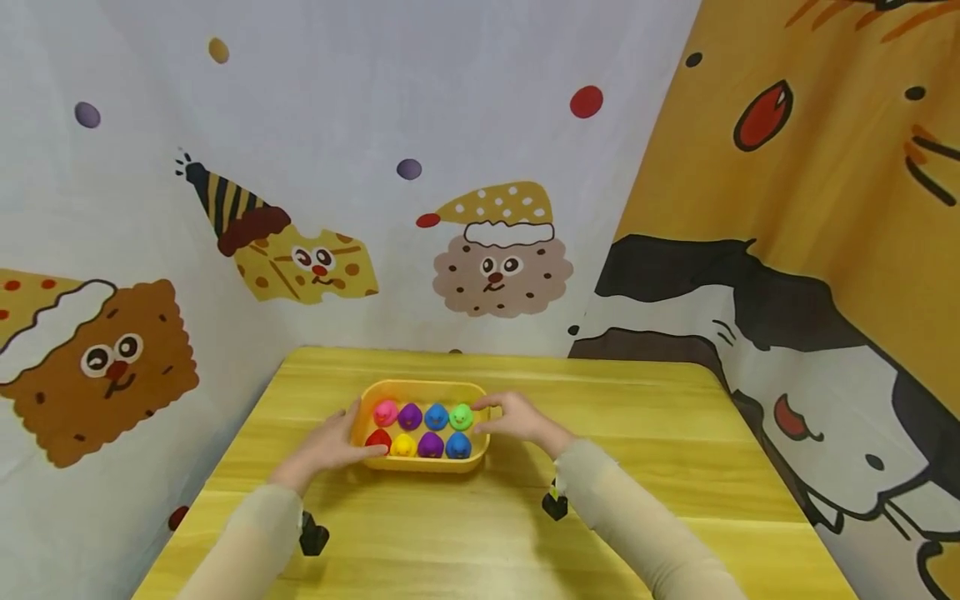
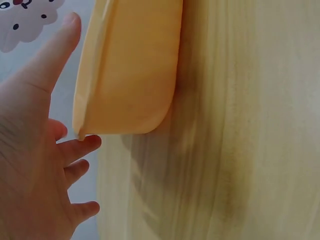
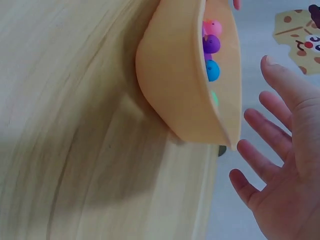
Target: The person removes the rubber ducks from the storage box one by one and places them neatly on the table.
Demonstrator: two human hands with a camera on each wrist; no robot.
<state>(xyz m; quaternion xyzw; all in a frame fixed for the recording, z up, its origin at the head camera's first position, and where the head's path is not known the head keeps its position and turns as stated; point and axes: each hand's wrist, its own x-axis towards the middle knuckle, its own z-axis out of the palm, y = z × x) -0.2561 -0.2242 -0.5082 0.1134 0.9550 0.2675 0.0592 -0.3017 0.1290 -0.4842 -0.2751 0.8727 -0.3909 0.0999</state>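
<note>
A yellow plastic basket [image 1: 426,465] stands on the table with several small rubber ducks in two rows. The back row runs from a pink duck [image 1: 386,412] to a green duck [image 1: 461,417]; in front, a red duck [image 1: 378,440] sits left and a blue duck [image 1: 458,446] right. My left hand [image 1: 330,446] is at the basket's left end, fingers extended and thumb over the rim side. In the left wrist view a fingertip meets or nearly meets the rim corner. My right hand [image 1: 517,417] is spread beside the right end; contact there is unclear.
The wooden table [image 1: 600,408] carries the basket near its back edge. Behind it hangs a white cloth [image 1: 337,108] with cartoon food figures, and an orange cartoon cloth [image 1: 675,167] is on the right. Small black devices [image 1: 313,535] sit at both wrists.
</note>
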